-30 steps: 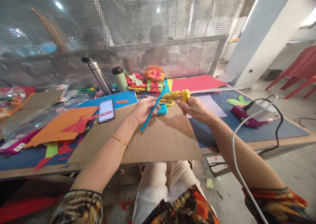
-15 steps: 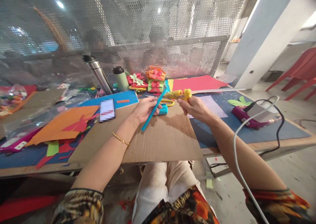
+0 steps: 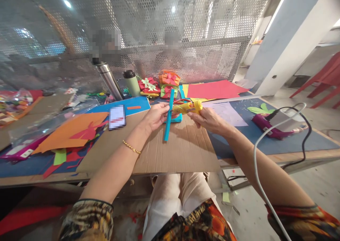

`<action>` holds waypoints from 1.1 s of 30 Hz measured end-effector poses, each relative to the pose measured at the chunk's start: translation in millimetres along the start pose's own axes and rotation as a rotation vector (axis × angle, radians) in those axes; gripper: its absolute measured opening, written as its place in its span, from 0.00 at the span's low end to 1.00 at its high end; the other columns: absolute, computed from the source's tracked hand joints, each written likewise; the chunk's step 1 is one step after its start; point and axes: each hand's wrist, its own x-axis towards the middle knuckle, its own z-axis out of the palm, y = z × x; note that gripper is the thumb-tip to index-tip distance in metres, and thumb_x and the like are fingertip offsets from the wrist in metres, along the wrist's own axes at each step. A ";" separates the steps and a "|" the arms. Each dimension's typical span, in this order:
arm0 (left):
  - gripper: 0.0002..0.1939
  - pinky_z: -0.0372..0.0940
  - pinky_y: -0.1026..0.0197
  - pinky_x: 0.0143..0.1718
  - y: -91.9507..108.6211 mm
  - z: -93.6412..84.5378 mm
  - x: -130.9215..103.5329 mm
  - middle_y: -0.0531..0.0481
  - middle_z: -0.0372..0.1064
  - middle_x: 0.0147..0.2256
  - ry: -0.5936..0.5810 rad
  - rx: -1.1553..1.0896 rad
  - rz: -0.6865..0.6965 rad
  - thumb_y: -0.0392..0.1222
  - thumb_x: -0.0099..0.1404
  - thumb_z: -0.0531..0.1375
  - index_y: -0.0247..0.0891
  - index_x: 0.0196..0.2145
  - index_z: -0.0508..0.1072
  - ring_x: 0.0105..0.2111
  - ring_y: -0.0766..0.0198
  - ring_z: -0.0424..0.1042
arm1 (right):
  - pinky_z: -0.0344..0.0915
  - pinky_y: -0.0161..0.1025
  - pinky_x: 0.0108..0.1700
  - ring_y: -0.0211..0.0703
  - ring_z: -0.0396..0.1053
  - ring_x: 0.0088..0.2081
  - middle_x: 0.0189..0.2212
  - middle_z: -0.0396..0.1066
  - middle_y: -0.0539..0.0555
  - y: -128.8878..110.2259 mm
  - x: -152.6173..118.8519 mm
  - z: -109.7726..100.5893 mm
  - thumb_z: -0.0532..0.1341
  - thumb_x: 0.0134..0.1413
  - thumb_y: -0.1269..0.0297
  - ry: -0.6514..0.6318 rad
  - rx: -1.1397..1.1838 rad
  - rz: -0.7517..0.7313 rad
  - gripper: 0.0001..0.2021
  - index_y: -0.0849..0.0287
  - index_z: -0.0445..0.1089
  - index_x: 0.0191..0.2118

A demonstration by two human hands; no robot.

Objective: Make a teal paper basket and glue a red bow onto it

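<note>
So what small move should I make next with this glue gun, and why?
I'd probably slide your left hand slightly down the blue strip: the yellow glue gun in your right hand points toward the strip, its front end close to your left hand.

There are two hands (image 3: 158,114), one blue strip (image 3: 168,122), one glue gun (image 3: 195,107), two bottles (image 3: 132,85).

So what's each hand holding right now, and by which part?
The left hand pinches a blue strip near its middle. The right hand grips a yellow glue gun at its rear end, the end away from the strip.
</note>
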 end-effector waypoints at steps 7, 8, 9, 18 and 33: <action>0.11 0.80 0.52 0.49 2.2 2.4 -0.8 0.44 0.81 0.32 0.067 -0.029 0.013 0.23 0.74 0.56 0.30 0.35 0.76 0.28 0.66 0.79 | 0.66 0.39 0.35 0.40 0.65 0.21 0.14 0.61 0.45 -3.3 -0.7 0.3 0.58 0.70 0.53 -0.044 -0.024 0.008 0.15 0.53 0.67 0.31; 0.12 0.80 0.52 0.50 2.5 3.0 -1.1 0.45 0.80 0.31 0.069 -0.038 0.013 0.23 0.73 0.56 0.30 0.35 0.76 0.28 0.66 0.79 | 0.66 0.39 0.35 0.40 0.65 0.21 0.14 0.61 0.45 -2.8 -0.6 0.2 0.57 0.71 0.53 -0.037 -0.032 0.008 0.15 0.53 0.67 0.32; 0.12 0.80 0.52 0.50 2.6 3.4 -1.1 0.46 0.80 0.31 0.068 -0.046 0.013 0.23 0.73 0.56 0.30 0.34 0.75 0.28 0.67 0.79 | 0.66 0.40 0.34 0.40 0.64 0.21 0.14 0.61 0.45 -2.1 -0.5 0.3 0.57 0.71 0.53 -0.026 -0.038 0.006 0.15 0.54 0.68 0.33; 0.12 0.80 0.56 0.46 2.9 0.0 0.8 0.42 0.82 0.33 0.059 -0.025 -0.001 0.22 0.74 0.55 0.29 0.37 0.76 0.29 0.65 0.81 | 0.64 0.38 0.32 0.40 0.66 0.21 0.15 0.64 0.45 -1.7 -0.9 3.1 0.58 0.71 0.51 -0.020 -0.029 -0.011 0.14 0.53 0.70 0.36; 0.11 0.79 0.54 0.51 3.5 0.6 0.9 0.37 0.84 0.39 0.095 -0.039 -0.006 0.24 0.76 0.54 0.26 0.48 0.76 0.40 0.59 0.85 | 0.65 0.42 0.35 0.43 0.66 0.23 0.16 0.64 0.47 -3.8 -0.3 2.1 0.58 0.72 0.51 -0.045 -0.046 -0.030 0.14 0.53 0.72 0.37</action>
